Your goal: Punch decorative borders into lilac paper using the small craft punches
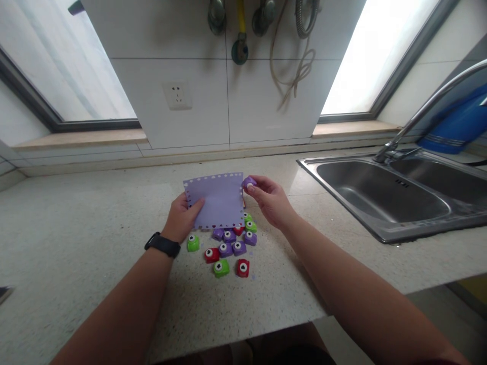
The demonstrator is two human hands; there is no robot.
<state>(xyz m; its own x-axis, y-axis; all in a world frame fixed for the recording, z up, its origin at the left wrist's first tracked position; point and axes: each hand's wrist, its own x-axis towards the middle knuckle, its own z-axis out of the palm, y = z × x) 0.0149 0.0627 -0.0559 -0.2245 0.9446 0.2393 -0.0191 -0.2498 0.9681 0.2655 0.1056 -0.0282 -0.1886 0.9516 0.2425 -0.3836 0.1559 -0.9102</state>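
A lilac sheet of paper (218, 200) is held up by my left hand (182, 215), thumb in front and fingers behind. Small cut-out shapes run along its edges. Between thumb and fingers of my right hand (270, 200) is a purple craft punch (249, 183), at the paper's upper right edge. Under and in front of the sheet lie several more punches: purple ones (239, 247), green ones (221, 267) and red ones (243, 267). The sheet partly covers the rear ones. Tiny lilac paper bits lie beside them.
The punches lie on a speckled counter (114, 213). To the right is a steel double sink (380, 195) with a tall faucet (418, 106). A tiled wall with a socket (177, 95) stands behind, and a blue object (456, 126) is beyond the sink.
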